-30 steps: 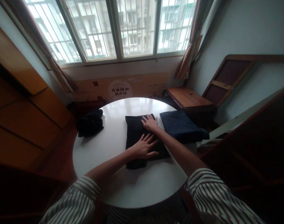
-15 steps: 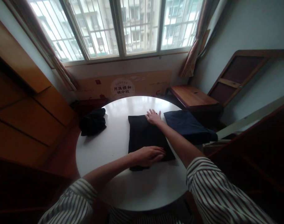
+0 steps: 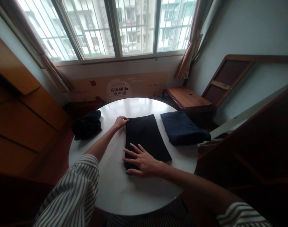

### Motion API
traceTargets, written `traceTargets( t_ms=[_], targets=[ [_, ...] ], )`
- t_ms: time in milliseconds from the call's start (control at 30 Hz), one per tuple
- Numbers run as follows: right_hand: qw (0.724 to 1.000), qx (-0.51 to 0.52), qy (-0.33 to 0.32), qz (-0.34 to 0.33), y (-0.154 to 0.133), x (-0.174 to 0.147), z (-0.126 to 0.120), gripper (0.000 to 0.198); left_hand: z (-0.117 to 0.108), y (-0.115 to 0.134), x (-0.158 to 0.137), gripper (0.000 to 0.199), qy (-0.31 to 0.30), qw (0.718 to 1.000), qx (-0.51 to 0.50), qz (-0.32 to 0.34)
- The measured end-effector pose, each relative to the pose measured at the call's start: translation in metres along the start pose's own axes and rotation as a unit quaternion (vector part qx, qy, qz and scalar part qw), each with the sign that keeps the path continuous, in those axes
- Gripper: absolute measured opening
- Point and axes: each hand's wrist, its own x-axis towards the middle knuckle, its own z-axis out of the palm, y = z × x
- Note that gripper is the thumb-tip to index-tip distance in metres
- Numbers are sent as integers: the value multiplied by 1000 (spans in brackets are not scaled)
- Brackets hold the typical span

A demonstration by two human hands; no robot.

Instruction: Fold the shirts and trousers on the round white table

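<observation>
A folded black garment (image 3: 144, 132) lies flat on a round white table (image 3: 139, 195). At its far left corner my left hand (image 3: 121, 121) is closed, with the cloth edge between thumb and fingers. My right hand (image 3: 142, 162) rests spread and flat across the near left part of the same garment, covering some of its near edge. To the right sits a folded navy garment (image 3: 182, 127), apart from both hands. A bunched black garment (image 3: 87, 126) is on the table's left side.
Beyond the table stands a low wooden stool or side table (image 3: 188, 97), near a tilted wooden frame (image 3: 225, 78). A printed cardboard panel (image 3: 141, 83) leans below the barred window (image 3: 134, 28). Orange-brown cabinets (image 3: 21, 119) line the left.
My left hand has gone from the near part of the black garment to its far left corner. My right hand has come from the far edge to the near left part. The view has shifted slightly.
</observation>
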Motion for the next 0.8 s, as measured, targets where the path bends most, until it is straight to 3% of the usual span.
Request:
traceTargets(
  t_ms=[267, 367, 500, 633, 700, 800],
  targets=[
    [999, 37, 1, -7, -5, -5, 6, 66, 10, 6, 0, 18, 28, 999, 30, -29],
    [994, 81, 70, 6, 4, -4, -9, 61, 3, 12, -16, 30, 49, 997, 45, -46],
    [955, 35, 229, 184, 38, -6, -44, 38, -6, 14, -61, 40, 25, 997, 42, -57],
    [917, -50, 190, 348, 68, -27, -59, 45, -11, 14, -126, 37, -62, 995, -22, -70],
    [921, -68, 175, 341, 70, -44, -52, 46, -14, 13, -155, 38, -87, 994, -52, -41],
    [939, -79, 195, 270, 65, -66, -36, 44, -22, 9, -176, 37, -63, 996, -62, 28]
  ],
)
